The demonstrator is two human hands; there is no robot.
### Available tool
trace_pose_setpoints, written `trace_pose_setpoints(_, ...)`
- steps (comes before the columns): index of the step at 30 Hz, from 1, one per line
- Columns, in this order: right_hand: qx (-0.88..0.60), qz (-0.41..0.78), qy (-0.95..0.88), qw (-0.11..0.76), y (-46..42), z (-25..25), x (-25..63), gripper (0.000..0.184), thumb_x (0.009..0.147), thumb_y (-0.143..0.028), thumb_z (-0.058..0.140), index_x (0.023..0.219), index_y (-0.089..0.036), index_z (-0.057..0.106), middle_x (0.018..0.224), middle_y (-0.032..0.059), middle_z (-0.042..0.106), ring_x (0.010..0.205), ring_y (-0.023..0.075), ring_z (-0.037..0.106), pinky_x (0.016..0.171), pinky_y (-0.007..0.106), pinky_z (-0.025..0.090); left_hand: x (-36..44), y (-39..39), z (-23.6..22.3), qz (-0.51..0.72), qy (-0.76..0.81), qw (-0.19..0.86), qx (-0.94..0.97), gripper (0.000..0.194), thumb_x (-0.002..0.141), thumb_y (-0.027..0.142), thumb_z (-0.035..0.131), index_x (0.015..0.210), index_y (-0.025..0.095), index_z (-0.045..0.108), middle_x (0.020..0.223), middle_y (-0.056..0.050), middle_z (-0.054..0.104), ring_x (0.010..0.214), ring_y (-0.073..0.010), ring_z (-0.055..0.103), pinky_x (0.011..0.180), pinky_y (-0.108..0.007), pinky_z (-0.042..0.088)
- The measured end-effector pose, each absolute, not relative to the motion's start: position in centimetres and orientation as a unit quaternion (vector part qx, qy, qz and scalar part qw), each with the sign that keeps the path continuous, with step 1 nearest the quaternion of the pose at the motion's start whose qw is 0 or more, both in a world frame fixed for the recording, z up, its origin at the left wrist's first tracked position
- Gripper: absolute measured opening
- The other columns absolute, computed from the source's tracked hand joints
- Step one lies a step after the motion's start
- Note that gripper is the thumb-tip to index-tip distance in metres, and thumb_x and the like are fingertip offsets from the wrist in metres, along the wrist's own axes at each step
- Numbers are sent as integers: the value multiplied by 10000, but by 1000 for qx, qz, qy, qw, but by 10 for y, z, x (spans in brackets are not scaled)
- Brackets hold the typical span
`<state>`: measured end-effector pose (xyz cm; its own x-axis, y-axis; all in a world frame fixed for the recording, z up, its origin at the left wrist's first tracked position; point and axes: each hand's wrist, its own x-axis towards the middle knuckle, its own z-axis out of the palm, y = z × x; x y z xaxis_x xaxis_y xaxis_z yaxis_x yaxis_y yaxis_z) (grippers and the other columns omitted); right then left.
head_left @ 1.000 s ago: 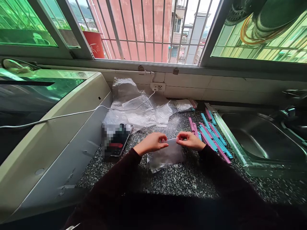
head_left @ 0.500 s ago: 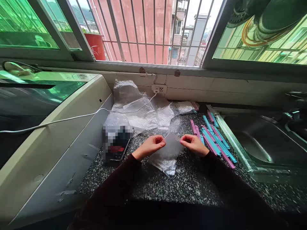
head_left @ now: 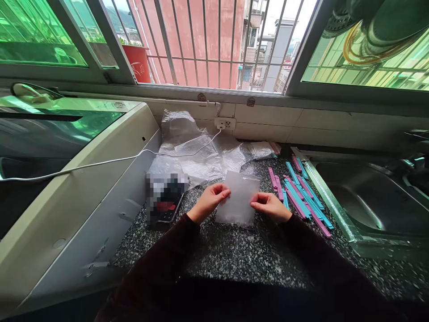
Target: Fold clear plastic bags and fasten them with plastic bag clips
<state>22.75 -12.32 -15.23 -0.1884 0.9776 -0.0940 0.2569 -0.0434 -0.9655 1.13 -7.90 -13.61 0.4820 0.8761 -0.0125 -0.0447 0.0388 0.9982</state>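
The person's left hand (head_left: 208,204) held a small clear plastic bag (head_left: 238,197) by its left side, thumb pressed over the near face. The right hand (head_left: 272,208) was at the opposite side, a little lower, with thumb and forefinger pinched closely on that edge. So the bag hung flat between the two hands, above the speckled dark countertop (head_left: 234,261); from where I stood I couldn't tell whether its lower edge touched the stone.

Just to the right of the right hand, pink and blue strips (head_left: 307,201) lay in a loose, overlapping heap, and past them was the metal sink (head_left: 351,192). Beyond the bag, toward the tiled wall, a crumpled spread of clear plastic sheets (head_left: 197,156) covered the counter. A phone (head_left: 170,215) lay left of the left hand, near those sheets, its display partly blurred out. Over the sheets ran a white cable (head_left: 140,155), plugged into the wall socket (head_left: 225,124) and crossing the cream-coloured appliance (head_left: 110,147) on the left.
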Motion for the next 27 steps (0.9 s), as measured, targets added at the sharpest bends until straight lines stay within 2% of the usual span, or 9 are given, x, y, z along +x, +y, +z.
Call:
trace_pose_setpoints(3,-533,462,-587,397,-124,-149,226,394,617,-526,666,627,-147,558,606,-10,548,596,116,492,616,277,422,10,-76,-137,351,366,628,590,336,659,458,621,691,134,537,616,12,557,506,-66,430,515,-213,351)
trace_pose_setpoints(7,-547,452,-586,391,-124,-145,229,378,614,-512,663,627,-151,553,606,-8,539,597,118,479,610,277,413,8,-73,-141,328,392,621,594,264,642,358,656,696,124,545,608,13,563,512,-70,466,524,-217,384)
trace_pose_setpoints(9,-556,443,-582,395,-124,-143,231,366,627,-505,652,634,-154,550,621,-5,543,613,123,486,621,278,418,7,-73,-142,342,401,617,584,263,644,308,662,802,122,562,627,9,583,548,-86,510,551,-226,413)
trace_pose_setpoints(11,-563,430,-578,405,-125,-143,232,359,642,-504,637,636,-158,542,632,-6,544,627,126,491,630,276,422,7,-75,-143,371,396,608,579,366,652,255,661,978,130,547,660,11,601,595,-98,547,585,-231,435)
trace_pose_setpoints(13,-570,422,-572,413,-125,-143,233,361,648,-511,624,635,-162,533,625,-9,536,624,124,486,622,269,419,8,-76,-144,381,389,587,599,385,667,214,646,1032,137,547,674,10,605,626,-102,563,612,-234,445)
trace_pose_setpoints(18,-591,383,-584,405,-125,-143,233,371,665,-527,593,603,-169,518,590,-17,506,591,116,456,590,256,394,10,-78,-150,375,421,442,698,141,718,158,577,845,146,634,787,-45,653,733,-147,595,713,-286,477)
trace_pose_setpoints(24,-608,335,-607,386,-131,-136,234,390,701,-540,557,593,-166,532,550,-11,483,539,116,432,527,258,359,7,-81,-144,407,383,239,794,111,780,149,526,764,173,633,782,-59,622,798,-180,564,749,-314,455)
trace_pose_setpoints(27,-626,240,-617,412,-135,-130,238,342,732,-503,559,657,-169,561,606,17,529,564,136,463,547,277,387,5,-86,-138,425,368,193,804,110,793,154,508,778,178,614,805,-60,598,822,-180,544,763,-309,443)
